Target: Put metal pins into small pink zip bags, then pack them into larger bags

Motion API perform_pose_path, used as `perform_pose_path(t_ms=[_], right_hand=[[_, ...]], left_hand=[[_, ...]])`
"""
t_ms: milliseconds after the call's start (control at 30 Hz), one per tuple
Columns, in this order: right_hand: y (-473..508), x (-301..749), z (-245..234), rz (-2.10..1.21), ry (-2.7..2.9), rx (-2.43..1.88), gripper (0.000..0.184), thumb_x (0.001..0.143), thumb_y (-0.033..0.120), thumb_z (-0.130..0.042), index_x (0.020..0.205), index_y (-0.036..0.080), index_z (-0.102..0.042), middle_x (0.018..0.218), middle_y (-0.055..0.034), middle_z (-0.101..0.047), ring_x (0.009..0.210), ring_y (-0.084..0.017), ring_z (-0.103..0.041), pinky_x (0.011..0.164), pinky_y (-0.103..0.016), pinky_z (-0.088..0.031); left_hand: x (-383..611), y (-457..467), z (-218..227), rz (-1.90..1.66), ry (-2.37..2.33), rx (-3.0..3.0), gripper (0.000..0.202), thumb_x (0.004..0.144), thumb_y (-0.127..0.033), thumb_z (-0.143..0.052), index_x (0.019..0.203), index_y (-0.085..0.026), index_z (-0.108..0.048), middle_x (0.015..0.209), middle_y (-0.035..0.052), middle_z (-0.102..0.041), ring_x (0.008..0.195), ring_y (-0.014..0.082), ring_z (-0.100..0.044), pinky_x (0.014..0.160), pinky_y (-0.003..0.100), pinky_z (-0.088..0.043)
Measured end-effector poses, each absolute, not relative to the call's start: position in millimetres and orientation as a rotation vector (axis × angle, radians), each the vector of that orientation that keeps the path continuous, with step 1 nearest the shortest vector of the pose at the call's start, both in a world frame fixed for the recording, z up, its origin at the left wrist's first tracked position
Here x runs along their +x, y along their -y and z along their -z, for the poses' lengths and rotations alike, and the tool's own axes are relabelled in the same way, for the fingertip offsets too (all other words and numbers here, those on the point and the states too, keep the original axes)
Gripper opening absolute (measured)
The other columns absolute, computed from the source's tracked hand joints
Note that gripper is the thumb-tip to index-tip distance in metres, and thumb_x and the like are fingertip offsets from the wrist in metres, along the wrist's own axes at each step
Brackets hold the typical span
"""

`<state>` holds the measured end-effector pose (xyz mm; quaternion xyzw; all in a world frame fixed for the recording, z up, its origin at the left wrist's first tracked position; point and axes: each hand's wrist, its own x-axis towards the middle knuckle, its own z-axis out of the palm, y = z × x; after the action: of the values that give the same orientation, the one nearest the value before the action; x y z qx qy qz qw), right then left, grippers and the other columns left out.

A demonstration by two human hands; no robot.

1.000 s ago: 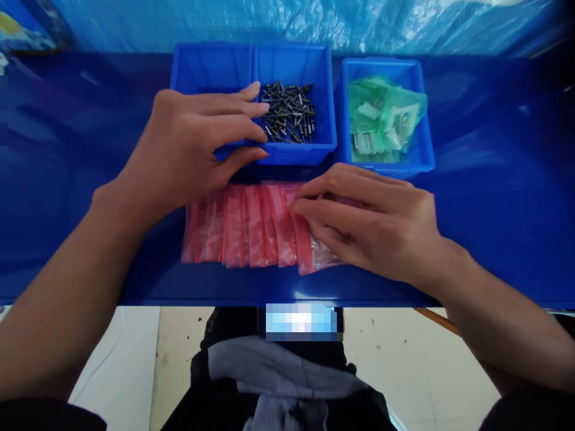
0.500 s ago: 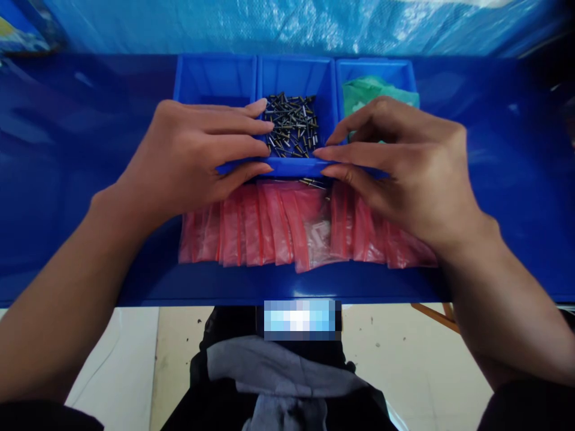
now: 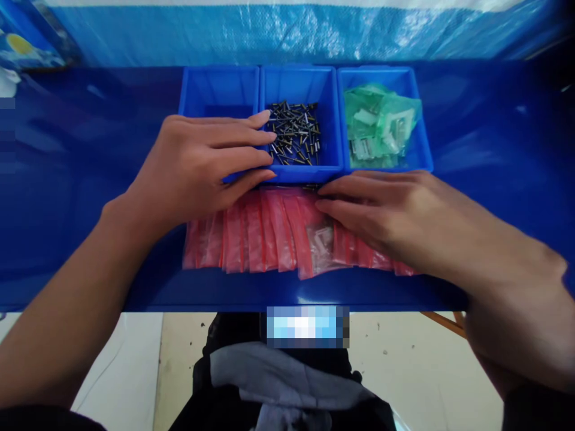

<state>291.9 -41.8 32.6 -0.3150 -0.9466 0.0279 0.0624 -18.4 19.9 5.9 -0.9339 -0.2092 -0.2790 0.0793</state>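
Note:
My left hand [image 3: 204, 158] is at the front left corner of the middle blue bin [image 3: 305, 175]. Its fingers reach over the rim and its thumb lies along the outside of the front wall. Inside that bin is a heap of pop rivets [image 3: 294, 131]. My right hand [image 3: 381, 206] is low in front of the bins, over the row of red zip bags [image 3: 256, 239], thumb and forefinger a little apart. Close to its fingertips, a few loose rivets [image 3: 309, 188] lie between the bin and the bags, partly hidden.
The right blue bin [image 3: 424, 152] holds green plastic bags [image 3: 377, 123] with white parts inside. A left blue bin [image 3: 220, 90] stands beside the middle one, partly behind my hand. Blue sheeting [image 3: 287, 36] hangs behind the blue table [image 3: 494, 143].
My right hand has left the middle bin's front rim and dropped to the loose rivets, uncovering the green bags. My left hand stays on the bin. The view has shifted slightly.

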Motion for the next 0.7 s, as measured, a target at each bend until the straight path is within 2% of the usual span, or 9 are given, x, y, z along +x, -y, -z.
perform_pose_path(t_ms=[100, 167, 267, 367, 500, 600, 700], right_hand=[[40.0, 283.9, -21.4, 0.214, 2.981, -0.81, 0.033, 0.106, 0.004, -0.047, 0.11, 0.013, -0.078, 0.114, -0.0127, -0.082, 0.097, -0.028, -0.078, 0.071, -0.037, -0.057], [38.8, 279.8, -17.4, 0.261, 2.904, -0.787, 0.031, 0.108, 0.008, -0.048, 0.105, 0.015, -0.077, 0.112, -0.0118, -0.081, 0.093, -0.026, -0.077, 0.067, -0.035, -0.054], [40.8, 274.0, -17.1, 0.095, 2.605, -0.801, 0.018, 0.107, 0.017, -0.059, 0.103, 0.022, -0.075, 0.11, -0.0073, -0.079, 0.087, -0.02, -0.074, 0.065, -0.034, -0.054], [48.1, 264.6, -20.2, -0.284, 2.254, -0.9, 0.011, 0.103, 0.021, -0.07, 0.104, 0.031, -0.076, 0.097, -0.0006, -0.078, 0.082, -0.019, -0.074, 0.069, -0.037, -0.062], [55.5, 250.8, -19.6, -0.723, 1.824, -1.022, 0.017, 0.1, 0.018, -0.073, 0.102, 0.034, -0.081, 0.099, 0.0012, -0.082, 0.08, -0.02, -0.079, 0.068, -0.039, -0.069], [53.3, 247.6, -15.6, -0.779, 1.703, -1.019, 0.02, 0.097, 0.014, -0.076, 0.104, 0.032, -0.083, 0.102, 0.0004, -0.083, 0.086, -0.022, -0.082, 0.073, -0.039, -0.072], [47.4, 249.4, -13.2, -0.794, 1.674, -1.013, 0.021, 0.094, 0.013, -0.081, 0.101, 0.033, -0.084, 0.098, 0.0027, -0.084, 0.078, -0.018, -0.081, 0.068, -0.032, -0.071]], left_hand=[[-19.0, -21.3, -5.2, 0.84, 0.606, -2.795, 0.015, 0.107, -0.024, -0.073, 0.121, -0.017, -0.076, 0.133, 0.0053, -0.08, 0.134, 0.0253, -0.075, 0.109, 0.039, -0.071], [-19.8, -24.3, -3.9, 0.858, 0.607, -2.794, 0.015, 0.108, -0.026, -0.071, 0.12, -0.018, -0.075, 0.131, 0.004, -0.081, 0.134, 0.0246, -0.075, 0.109, 0.038, -0.071], [-18.6, -27.9, -2.5, 0.902, 0.506, -2.766, 0.026, 0.105, -0.031, -0.076, 0.128, -0.019, -0.074, 0.136, 0.0076, -0.079, 0.135, 0.0282, -0.075, 0.109, 0.044, -0.07], [-12.6, -24.9, -2.6, 1.017, 0.401, -2.7, 0.038, 0.102, -0.037, -0.08, 0.133, -0.018, -0.072, 0.135, 0.0096, -0.078, 0.125, 0.0315, -0.077, 0.103, 0.048, -0.068], [-3.9, -13.5, -1.8, 1.134, 0.345, -2.679, 0.03, 0.105, -0.041, -0.074, 0.123, -0.017, -0.072, 0.113, 0.0082, -0.08, 0.104, 0.0269, -0.08, 0.087, 0.042, -0.069], [-2.0, -8.4, 0.0, 1.143, 0.38, -2.688, 0.023, 0.106, -0.04, -0.072, 0.118, -0.02, -0.072, 0.107, 0.0055, -0.08, 0.098, 0.025, -0.08, 0.081, 0.04, -0.067], [-2.2, -7.4, -0.9, 1.156, 0.405, -2.658, 0.013, 0.104, -0.028, -0.074, 0.112, -0.019, -0.071, 0.101, 0.0046, -0.078, 0.093, 0.0245, -0.08, 0.078, 0.039, -0.067]])
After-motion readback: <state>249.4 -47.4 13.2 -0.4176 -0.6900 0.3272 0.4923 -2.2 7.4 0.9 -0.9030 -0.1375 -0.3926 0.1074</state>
